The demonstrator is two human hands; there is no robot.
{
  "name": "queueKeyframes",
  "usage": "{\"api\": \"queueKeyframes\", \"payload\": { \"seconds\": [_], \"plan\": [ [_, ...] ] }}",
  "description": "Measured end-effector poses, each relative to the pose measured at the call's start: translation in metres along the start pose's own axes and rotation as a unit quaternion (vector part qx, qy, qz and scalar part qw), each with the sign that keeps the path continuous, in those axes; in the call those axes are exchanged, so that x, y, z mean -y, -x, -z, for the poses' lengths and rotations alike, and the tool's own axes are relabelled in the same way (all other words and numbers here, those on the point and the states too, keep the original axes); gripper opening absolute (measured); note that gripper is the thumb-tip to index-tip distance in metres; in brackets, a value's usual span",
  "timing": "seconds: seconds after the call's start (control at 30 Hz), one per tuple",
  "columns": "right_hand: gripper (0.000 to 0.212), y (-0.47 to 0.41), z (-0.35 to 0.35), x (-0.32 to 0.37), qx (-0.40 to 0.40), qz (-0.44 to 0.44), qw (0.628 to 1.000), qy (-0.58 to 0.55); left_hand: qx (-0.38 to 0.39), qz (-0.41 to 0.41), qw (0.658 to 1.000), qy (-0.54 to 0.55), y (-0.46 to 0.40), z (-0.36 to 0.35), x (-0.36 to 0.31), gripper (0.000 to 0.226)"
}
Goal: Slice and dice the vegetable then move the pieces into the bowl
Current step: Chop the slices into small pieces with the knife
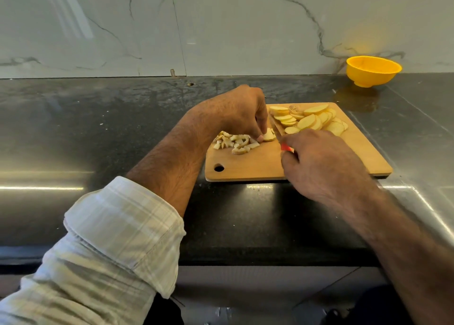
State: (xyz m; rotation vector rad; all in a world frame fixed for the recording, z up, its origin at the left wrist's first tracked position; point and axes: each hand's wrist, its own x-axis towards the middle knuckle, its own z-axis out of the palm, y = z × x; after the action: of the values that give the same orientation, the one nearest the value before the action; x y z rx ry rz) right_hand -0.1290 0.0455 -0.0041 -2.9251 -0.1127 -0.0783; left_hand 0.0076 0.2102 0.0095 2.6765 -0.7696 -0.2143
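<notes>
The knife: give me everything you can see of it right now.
The knife has a red handle, mostly hidden inside the right hand, which grips it. Only a short stretch of blade shows, angled away from the person over the wooden cutting board. It sits between the slices and the stack of slices that the left hand holds down. Its tip and edge are too blurred to judge.
</notes>
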Motion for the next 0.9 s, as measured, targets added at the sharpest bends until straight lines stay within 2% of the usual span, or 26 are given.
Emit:
{"api": "queueKeyframes", "payload": {
  "seconds": [0.33, 0.5, 0.63, 0.9],
  "plan": [
    [0.033, -0.002, 0.001, 0.022, 0.085, -0.011, 0.995, 0.044, 0.0, 0.0, 1.0, -0.018, -0.003, -0.002, -0.004, 0.011],
    [0.038, -0.009, 0.003, 0.027, 0.085, -0.012, 0.996, 0.027, 0.004, 0.0, 1.0, -0.015, -0.002, -0.001, -0.004, 0.011],
    [0.036, -0.022, 0.002, 0.018, 0.052, -0.032, 0.998, -0.009, 0.007, 0.003, 1.0, -0.008, -0.001, 0.0, -0.005, 0.012],
    [0.028, -0.011, -0.01, -0.003, -0.023, 0.021, 1.0, 0.001, 0.0, -0.001, 1.0, 0.008, 0.002, 0.002, 0.002, 0.013]
  ]
}}
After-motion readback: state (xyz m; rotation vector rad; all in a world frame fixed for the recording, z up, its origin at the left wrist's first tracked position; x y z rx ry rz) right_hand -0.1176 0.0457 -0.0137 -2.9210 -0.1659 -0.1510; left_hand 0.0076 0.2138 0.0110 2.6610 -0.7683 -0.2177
